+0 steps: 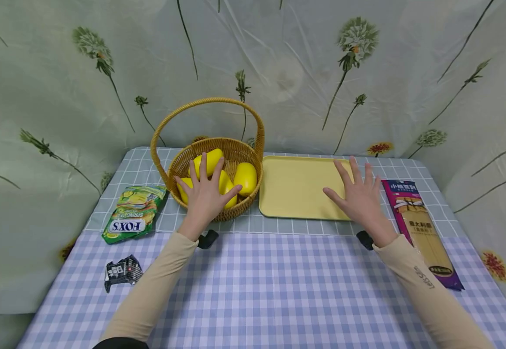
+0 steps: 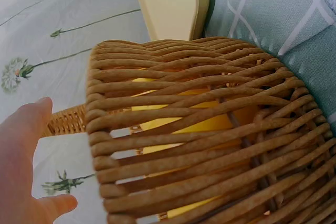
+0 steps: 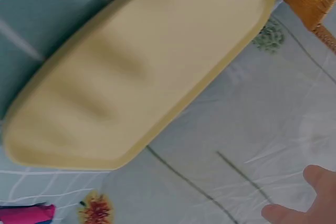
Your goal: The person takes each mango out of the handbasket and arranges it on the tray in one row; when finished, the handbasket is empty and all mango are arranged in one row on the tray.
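Wicker basket (image 1: pixel 240 211), tall arched handle (image 1: pixel 209 100), centre-left of the head frame; contains smooth yellow fruits (image 1: pixel 246 178), at least four visible. Left hand (image 1: pixel 207 196): fingers spread wide, in front of the basket's near side; contact cannot be told. Pale yellow rectangular tray (image 1: pixel 296 186), just right of the basket, centre of frame. Right hand (image 1: pixel 361 196): fingers straight and splayed, over the tray's right end. Green Fox's Spring Tea bag (image 1: pixel 133 213), left of frame, lettering inverted. Small black packet (image 1: pixel 123 271), lower left. Purple-edged spaghetti packet (image 1: pixel 427 237), right of frame, partly behind the right sleeve (image 1: pixel 432 295). Blue-white gingham cloth (image 1: pixel 279 291), bottom centre.
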The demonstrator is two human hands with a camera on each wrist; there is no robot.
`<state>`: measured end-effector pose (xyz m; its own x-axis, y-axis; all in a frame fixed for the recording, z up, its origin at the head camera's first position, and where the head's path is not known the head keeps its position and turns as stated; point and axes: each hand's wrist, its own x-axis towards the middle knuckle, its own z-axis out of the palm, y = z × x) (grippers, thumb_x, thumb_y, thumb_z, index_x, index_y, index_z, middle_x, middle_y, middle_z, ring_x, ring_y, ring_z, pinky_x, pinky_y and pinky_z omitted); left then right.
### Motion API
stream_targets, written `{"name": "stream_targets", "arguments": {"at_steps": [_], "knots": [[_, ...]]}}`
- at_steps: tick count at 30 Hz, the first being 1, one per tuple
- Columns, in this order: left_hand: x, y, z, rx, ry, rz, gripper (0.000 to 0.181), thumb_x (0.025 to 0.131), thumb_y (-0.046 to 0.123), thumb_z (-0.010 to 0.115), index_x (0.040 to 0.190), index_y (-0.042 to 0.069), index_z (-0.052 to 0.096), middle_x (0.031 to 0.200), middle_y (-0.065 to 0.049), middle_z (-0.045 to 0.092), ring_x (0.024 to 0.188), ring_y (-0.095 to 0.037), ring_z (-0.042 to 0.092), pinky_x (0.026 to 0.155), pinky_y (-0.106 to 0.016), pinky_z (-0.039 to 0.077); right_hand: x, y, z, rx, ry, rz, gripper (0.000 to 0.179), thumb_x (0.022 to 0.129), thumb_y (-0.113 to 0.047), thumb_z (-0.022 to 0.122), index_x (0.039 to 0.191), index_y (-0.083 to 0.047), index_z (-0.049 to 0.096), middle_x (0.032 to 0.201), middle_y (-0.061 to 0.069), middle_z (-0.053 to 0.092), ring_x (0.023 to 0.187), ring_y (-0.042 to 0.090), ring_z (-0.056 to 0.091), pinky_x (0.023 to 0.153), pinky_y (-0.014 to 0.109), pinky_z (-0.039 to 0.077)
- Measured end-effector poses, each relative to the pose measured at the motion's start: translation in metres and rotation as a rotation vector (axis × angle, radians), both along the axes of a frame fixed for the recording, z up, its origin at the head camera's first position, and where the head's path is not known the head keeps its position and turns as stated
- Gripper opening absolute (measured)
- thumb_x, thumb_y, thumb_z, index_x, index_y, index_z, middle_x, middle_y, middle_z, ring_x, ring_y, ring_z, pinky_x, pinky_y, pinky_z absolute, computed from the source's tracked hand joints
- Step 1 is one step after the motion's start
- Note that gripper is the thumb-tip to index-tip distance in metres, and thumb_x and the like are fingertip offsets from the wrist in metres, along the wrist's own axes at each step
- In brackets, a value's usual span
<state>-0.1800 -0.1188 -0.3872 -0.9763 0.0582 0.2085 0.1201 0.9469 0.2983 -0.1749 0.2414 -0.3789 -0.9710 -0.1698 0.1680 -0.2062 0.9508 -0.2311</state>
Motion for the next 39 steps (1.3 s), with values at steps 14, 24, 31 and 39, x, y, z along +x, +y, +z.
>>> {"name": "stream_targets", "arguments": {"at_steps": [14,24,31,39], "knots": [[0.029,-0.02,0.022,0.189,0.237,-0.077,0.068,0.089,0.043,0.066,0.146,0.014,0.04,0.156,-0.015,0.017,0.139,-0.042,0.014,0.105,-0.067,0.013,-0.01,-0.061,0.022,-0.163,0.139,0.317,0.078,0.091,-0.034,0.066,0.153,-0.018,0.021,0.153,0.022,0.018,0.138,0.047,0.016,0.106,0.063,0.019],[0.062,-0.051,0.023,0.685,0.251,-0.068,0.052,0.093,0.018,0.064,0.141,0.008,0.047,0.149,-0.014,0.031,0.137,-0.031,0.027,0.105,-0.058,0.028,-0.027,-0.133,0.024,-0.401,0.005,0.594,0.074,0.095,-0.028,0.062,0.154,-0.015,0.019,0.155,0.012,0.021,0.141,0.026,0.02,0.111,0.046,0.023],[0.077,-0.069,0.009,0.885,0.121,0.042,0.048,0.097,0.013,0.058,0.142,0.004,0.044,0.148,-0.017,0.031,0.135,-0.036,0.03,0.103,-0.06,0.029,-0.038,-0.174,0.017,-0.507,-0.195,0.654,0.071,0.096,-0.029,0.059,0.154,-0.017,0.019,0.152,0.009,0.026,0.121,0.032,0.046,0.098,0.043,0.041],[0.076,-0.074,-0.013,1.003,-0.072,0.13,0.056,0.099,0.023,0.054,0.15,0.011,0.032,0.156,-0.009,0.018,0.137,-0.039,0.024,0.104,-0.059,0.028,-0.049,-0.196,0.008,-0.487,-0.346,0.621,0.07,0.097,-0.032,0.058,0.154,-0.019,0.02,0.153,0.01,0.026,0.105,0.027,0.056,0.092,0.039,0.047]]}}
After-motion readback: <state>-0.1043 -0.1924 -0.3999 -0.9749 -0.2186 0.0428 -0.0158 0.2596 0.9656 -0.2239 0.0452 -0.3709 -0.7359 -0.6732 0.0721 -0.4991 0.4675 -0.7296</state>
